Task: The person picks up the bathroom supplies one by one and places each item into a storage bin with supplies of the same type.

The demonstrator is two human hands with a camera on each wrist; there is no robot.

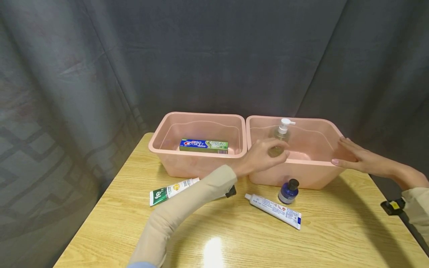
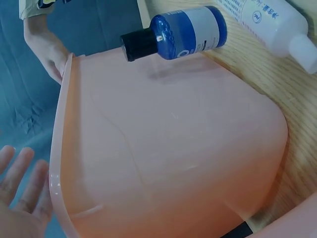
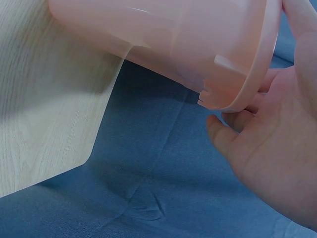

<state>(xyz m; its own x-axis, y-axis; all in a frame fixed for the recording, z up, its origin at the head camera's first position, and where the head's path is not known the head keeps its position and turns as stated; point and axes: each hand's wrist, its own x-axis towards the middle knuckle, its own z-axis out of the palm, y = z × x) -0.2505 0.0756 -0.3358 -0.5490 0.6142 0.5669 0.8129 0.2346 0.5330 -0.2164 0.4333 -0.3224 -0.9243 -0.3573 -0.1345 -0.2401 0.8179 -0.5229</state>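
Observation:
Over the front rim of the right pink bin [image 1: 301, 175] is my left hand [image 1: 259, 156], its thumb and fingers bent into a loose arc. A clear pump bottle [image 1: 283, 132] with a white pump stands upright inside that bin, just behind this hand and partly covered by it. In the left wrist view the left fingers [image 2: 30, 191] are spread beside the rim with nothing between them. My right hand [image 1: 360, 158] rests on the same bin's right rim, fingers stretched along the corner and thumb at the front edge; in the right wrist view, the fingers lie against the rim [image 3: 260, 69].
A boxed toothpaste [image 1: 204, 146] lies in the left pink bin [image 1: 197, 163]. In front are a green-and-white tube [image 1: 172, 191], a white toothpaste tube [image 1: 276, 210] and a small blue bottle [image 1: 288, 191] with a black cap. Grey curtain [image 1: 214, 56] hangs behind the wooden table [image 1: 321, 238].

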